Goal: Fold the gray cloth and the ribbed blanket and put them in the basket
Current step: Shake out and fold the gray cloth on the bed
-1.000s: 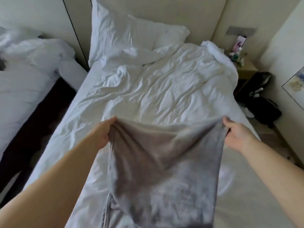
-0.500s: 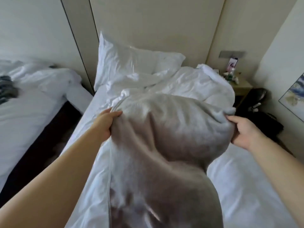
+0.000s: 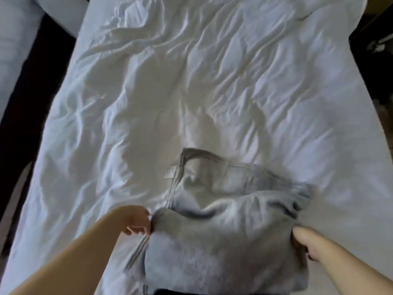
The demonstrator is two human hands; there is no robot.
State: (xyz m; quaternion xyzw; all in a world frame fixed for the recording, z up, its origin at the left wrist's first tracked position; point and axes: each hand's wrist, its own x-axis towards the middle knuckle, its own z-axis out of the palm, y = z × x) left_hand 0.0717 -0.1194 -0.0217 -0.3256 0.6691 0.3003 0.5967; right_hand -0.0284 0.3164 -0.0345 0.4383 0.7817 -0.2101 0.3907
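Observation:
The gray cloth (image 3: 229, 226) lies on the white bed near its front edge, folded over itself with a lower layer and a small white label showing at its far left corner. My left hand (image 3: 136, 220) pinches the left end of the upper fold. My right hand (image 3: 306, 239) grips the right end of the same fold, thumb on top. The ribbed blanket and the basket are out of view.
The bed is covered by a rumpled white duvet (image 3: 191, 81) stretching away from me. A dark gap of floor (image 3: 27, 86) runs along the left side, with a second white bed (image 3: 12, 39) beyond it. Dark objects (image 3: 376, 50) sit at the right edge.
The cloth, held up and billowing in the air before, has come down onto the bed and now lies doubled over. Both hands moved down and toward me with it. The view tilted downward.

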